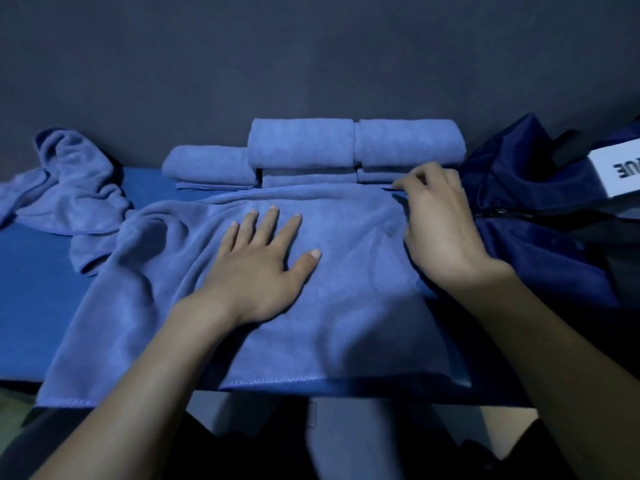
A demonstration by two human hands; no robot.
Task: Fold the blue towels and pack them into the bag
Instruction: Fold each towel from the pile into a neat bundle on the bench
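A blue towel (346,306) lies spread across the blue table (31,306) in front of me, its left part rumpled and its near edge hanging over the table's front. My left hand (266,268) rests flat on the towel's middle with fingers spread. My right hand (440,223) sits at the towel's far right corner, fingers curled and pinching its edge. Folded blue towels (301,143) are stacked at the back against the wall. The dark blue bag (540,216) lies at the right, just beyond my right hand.
A crumpled unfolded blue towel (72,188) is heaped at the back left. A white label with dark letters (620,168) and a black strap lie on the bag. A dark grey wall stands right behind the table. My dark-clothed legs are below the table's front edge.
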